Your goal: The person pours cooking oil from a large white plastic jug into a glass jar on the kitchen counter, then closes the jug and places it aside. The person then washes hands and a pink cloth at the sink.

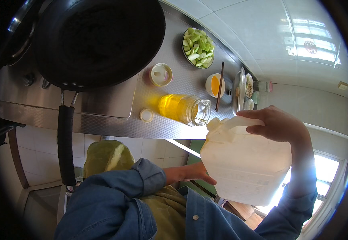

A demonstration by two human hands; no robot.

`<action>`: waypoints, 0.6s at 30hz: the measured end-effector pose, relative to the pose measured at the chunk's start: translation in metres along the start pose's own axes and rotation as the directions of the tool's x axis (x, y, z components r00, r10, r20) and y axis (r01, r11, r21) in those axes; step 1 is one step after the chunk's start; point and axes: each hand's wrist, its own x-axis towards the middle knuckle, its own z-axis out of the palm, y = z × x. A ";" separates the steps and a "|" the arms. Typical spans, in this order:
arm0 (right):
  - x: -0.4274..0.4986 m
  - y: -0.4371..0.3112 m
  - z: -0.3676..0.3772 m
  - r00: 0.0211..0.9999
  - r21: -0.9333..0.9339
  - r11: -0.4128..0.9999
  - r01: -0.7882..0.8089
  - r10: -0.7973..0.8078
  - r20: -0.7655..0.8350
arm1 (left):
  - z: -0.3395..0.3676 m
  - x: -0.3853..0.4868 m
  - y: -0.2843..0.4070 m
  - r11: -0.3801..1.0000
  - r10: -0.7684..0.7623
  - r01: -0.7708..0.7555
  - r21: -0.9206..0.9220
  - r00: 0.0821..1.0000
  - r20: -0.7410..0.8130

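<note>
My right hand point(270, 124) grips the handle of a large translucent plastic jug point(246, 165), which is tilted with its mouth towards a glass jar. A thin stream of liquid runs between the jug's mouth and the jar's opening. My left hand point(193, 174) supports the jug's near left side, its fingers hidden behind the plastic. The glass jar point(177, 108) holds yellow oil and stands near the front edge of the steel counter point(111, 127). Beside it lie a small round cap point(146, 115) and a larger round lid or container point(160, 74).
A black wok point(102, 42) fills the upper left, its wrapped handle point(66, 144) jutting past the counter's edge. Farther back are a bowl of cut green vegetable point(198, 48), a bowl of orange liquid point(214, 85) with chopsticks point(220, 87) across it, and a metal lid point(238, 90) near small dishes.
</note>
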 end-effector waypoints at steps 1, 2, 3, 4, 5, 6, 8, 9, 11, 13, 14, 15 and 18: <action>0.000 0.000 0.000 1.000 0.000 1.000 -0.004 0.004 0.001 | 0.000 0.000 -0.001 1.000 -0.008 0.008 0.000 1.000 0.001; 0.000 -0.001 0.000 1.000 -0.001 1.000 -0.007 0.007 0.002 | -0.001 0.001 -0.002 1.000 -0.016 0.016 0.000 1.000 0.002; -0.001 0.000 0.000 1.000 0.000 1.000 -0.005 0.005 0.002 | -0.001 0.001 -0.002 1.000 -0.017 0.017 0.005 1.000 -0.001; -0.001 0.000 0.000 1.000 0.001 1.000 -0.003 0.003 0.001 | -0.001 0.001 -0.001 1.000 -0.017 0.017 0.011 1.000 -0.005; -0.001 0.000 0.000 1.000 0.001 1.000 -0.002 0.002 0.001 | -0.001 0.000 -0.001 1.000 -0.018 0.018 0.016 1.000 -0.008; -0.001 -0.002 -0.001 1.000 0.021 1.000 -0.022 0.022 0.015 | -0.001 0.000 0.001 1.000 -0.020 0.020 0.008 1.000 -0.010; -0.001 -0.006 -0.004 0.997 0.059 0.996 -0.063 0.060 0.045 | 0.001 -0.001 0.005 1.000 -0.024 0.024 -0.008 1.000 -0.015; 0.000 -0.005 -0.003 0.998 0.051 0.997 -0.056 0.054 0.039 | 0.001 -0.001 0.005 1.000 -0.021 0.021 -0.004 1.000 -0.017; 0.001 -0.002 -0.002 0.999 0.035 0.999 -0.041 0.041 0.026 | 0.000 -0.001 0.005 1.000 -0.015 0.015 0.005 1.000 -0.023; -0.001 -0.002 -0.001 0.999 0.032 0.998 -0.046 0.045 0.026 | 0.002 -0.001 0.006 1.000 -0.027 0.027 0.000 1.000 -0.014; -0.002 -0.001 -0.001 0.999 0.031 0.998 -0.048 0.048 0.026 | 0.002 -0.001 0.005 0.999 -0.034 0.034 -0.003 0.999 -0.010; -0.001 0.001 0.000 0.999 0.022 0.999 -0.030 0.029 0.013 | 0.002 0.000 0.004 0.999 -0.033 0.033 -0.009 0.999 -0.010; -0.001 0.006 0.002 1.000 0.019 1.000 -0.009 0.009 -0.002 | 0.001 0.002 0.000 0.999 -0.034 0.033 -0.025 0.999 -0.010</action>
